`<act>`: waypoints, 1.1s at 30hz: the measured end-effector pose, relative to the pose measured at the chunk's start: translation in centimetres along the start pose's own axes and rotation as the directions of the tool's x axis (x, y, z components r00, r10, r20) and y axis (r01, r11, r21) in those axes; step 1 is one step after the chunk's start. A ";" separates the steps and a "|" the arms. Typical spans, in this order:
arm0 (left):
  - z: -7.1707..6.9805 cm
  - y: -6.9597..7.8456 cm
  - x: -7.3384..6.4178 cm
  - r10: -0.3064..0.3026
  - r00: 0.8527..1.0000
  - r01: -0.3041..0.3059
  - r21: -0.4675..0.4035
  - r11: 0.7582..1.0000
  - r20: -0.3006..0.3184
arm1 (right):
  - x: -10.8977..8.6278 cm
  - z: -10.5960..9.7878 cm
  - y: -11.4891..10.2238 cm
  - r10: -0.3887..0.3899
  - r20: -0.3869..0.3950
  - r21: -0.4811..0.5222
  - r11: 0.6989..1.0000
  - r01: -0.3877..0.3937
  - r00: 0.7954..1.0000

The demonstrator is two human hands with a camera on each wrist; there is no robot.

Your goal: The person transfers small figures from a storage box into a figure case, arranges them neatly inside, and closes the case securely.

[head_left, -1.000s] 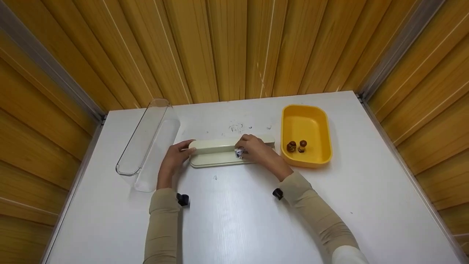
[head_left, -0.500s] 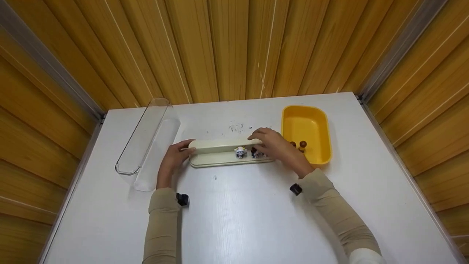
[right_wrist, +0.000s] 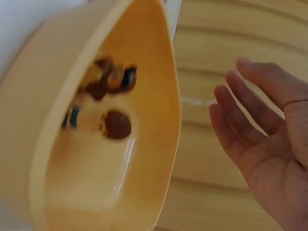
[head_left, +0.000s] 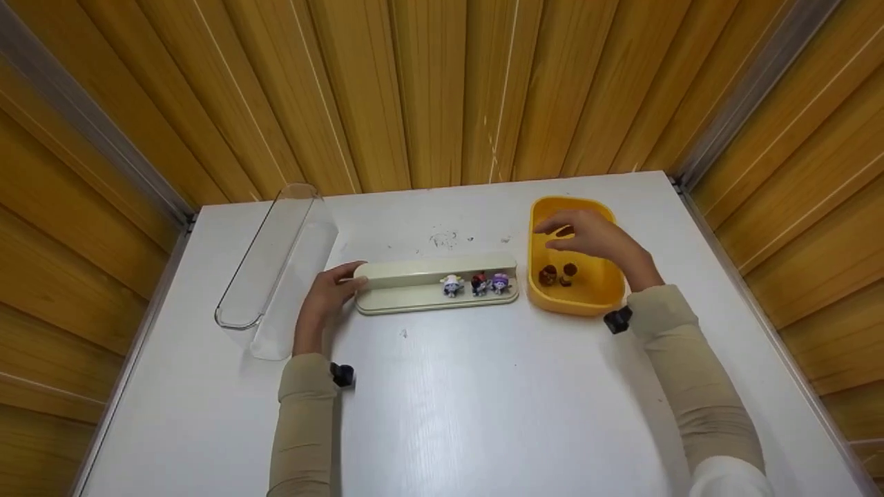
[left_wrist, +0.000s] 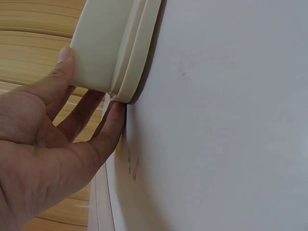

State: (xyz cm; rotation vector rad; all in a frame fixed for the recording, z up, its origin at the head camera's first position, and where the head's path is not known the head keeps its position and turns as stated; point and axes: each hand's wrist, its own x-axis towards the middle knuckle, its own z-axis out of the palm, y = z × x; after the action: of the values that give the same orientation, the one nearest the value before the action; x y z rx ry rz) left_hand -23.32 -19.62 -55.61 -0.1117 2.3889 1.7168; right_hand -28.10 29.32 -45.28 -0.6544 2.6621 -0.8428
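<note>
tray: long, cream, rounded ends [head_left: 397,298], flat on the table just left of the yellow bin; raised ledge along its far side, low trough along the near side.
figures in tray: three, in the trough, right of its middle. white-headed figure [head_left: 452,285] a little apart; red-and-black figure [head_left: 479,284] and purple-headed figure [head_left: 500,282] close together near the right end. standing or lying, cannot tell.
left hand: [head_left: 330,293] clamped on the tray's left end, thumb on the raised part, fingertips low by the base in the left wrist view.
right hand: [head_left: 587,235] above the far part of the bin, fingers apart and bent a little, holding nothing; well apart from the left hand.
yellow bin: [head_left: 573,308] deep, rounded corners, at the right.
figures in bin: two, side by side near its close end. dark brown figure [head_left: 548,276] on the left, round-headed figure [head_left: 569,270] on the right; both blurred in the right wrist view.
clear piece: [head_left: 269,262] long, see-through, slantwise at the left, past the left hand.
table: [head_left: 428,400] white, dark specks beyond the tray.
sleeves: tan [head_left: 307,414], a black wrist camera [head_left: 342,375] at the left cuff.
walls: wood-look panels [head_left: 428,90].
</note>
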 end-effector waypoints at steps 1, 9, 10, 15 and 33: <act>0.0 0.0 0.0 0.000 1.000 0.000 0.002 1.000 0.000 | -0.2 -0.4 0.6 0.020 0.027 0.009 1.000 -0.020 0.999; -0.1 0.0 0.1 -0.005 1.000 0.005 -0.019 1.000 -0.005 | -0.9 -1.6 3.9 0.132 0.214 -0.066 0.991 -0.120 0.968; -0.1 0.0 0.1 -0.005 1.000 0.005 -0.012 1.000 -0.005 | -1.0 -1.5 4.0 0.135 0.227 -0.084 0.989 -0.119 0.965; 0.0 -0.1 0.3 -0.025 1.000 0.025 0.010 1.000 0.002 | -1.3 -1.5 4.4 0.115 0.288 -0.167 0.984 -0.069 0.951; 0.0 -0.2 0.2 -0.001 1.000 0.001 -0.013 1.000 0.000 | -1.3 -2.0 2.4 0.140 0.329 -0.260 0.964 -0.053 0.934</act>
State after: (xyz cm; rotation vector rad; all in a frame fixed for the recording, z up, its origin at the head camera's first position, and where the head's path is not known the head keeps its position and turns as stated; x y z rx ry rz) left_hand -23.44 -19.69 -55.86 -0.1149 2.3774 1.7327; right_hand -28.57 32.62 -44.95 -0.6514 2.4680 -0.3303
